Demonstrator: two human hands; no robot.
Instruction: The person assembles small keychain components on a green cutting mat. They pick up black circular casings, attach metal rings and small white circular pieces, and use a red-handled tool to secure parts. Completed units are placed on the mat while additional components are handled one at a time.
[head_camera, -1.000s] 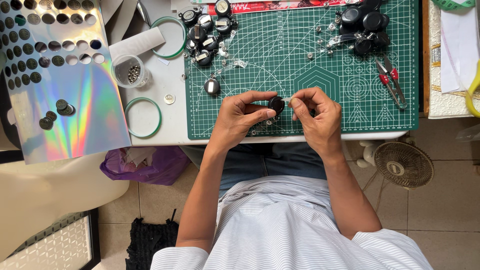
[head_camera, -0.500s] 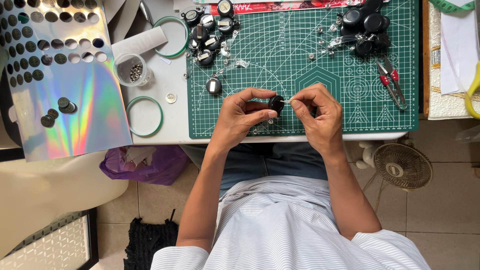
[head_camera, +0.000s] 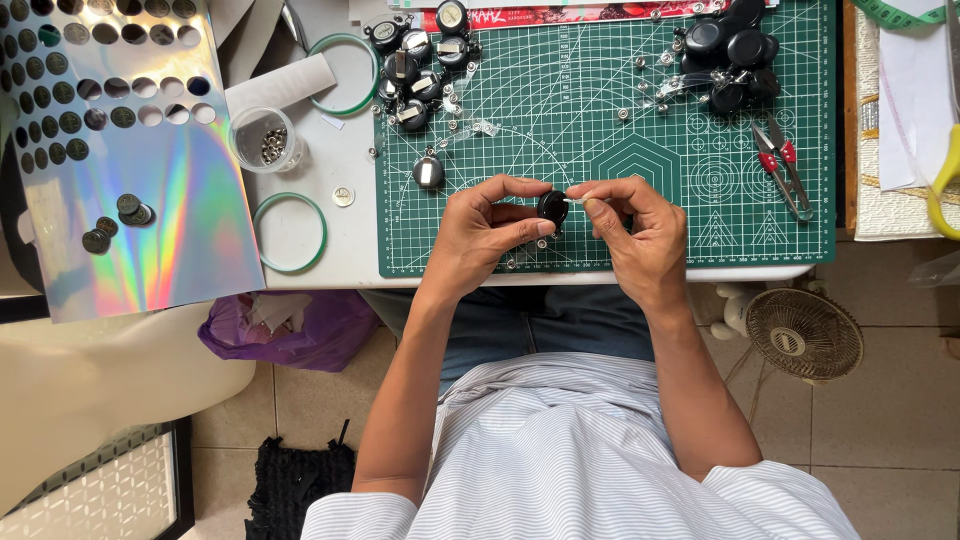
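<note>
Left hand: the left hand (head_camera: 480, 235) is curled, with thumb and fingertips closed on a small round black disc (head_camera: 552, 207).
Right hand: the right hand (head_camera: 640, 235) meets it from the opposite side, its thumb and forefinger pinched on a thin clear strip (head_camera: 577, 199) that reaches the disc's edge.
Black disc: held between both hands, just above the near edge of the green cutting mat (head_camera: 600, 130).
Beyond the left hand: a single silver-faced disc (head_camera: 428, 172) lies close by; a cluster of similar discs (head_camera: 420, 70) lies further off.
Beyond the right hand: a pile of black discs (head_camera: 735, 55); red-handled snips (head_camera: 785, 170) lie to its outer side.
Far left of the left hand: a clear cup of small metal pieces (head_camera: 265, 140), two green rings (head_camera: 290, 232) and a holographic punched sheet (head_camera: 120, 150).
</note>
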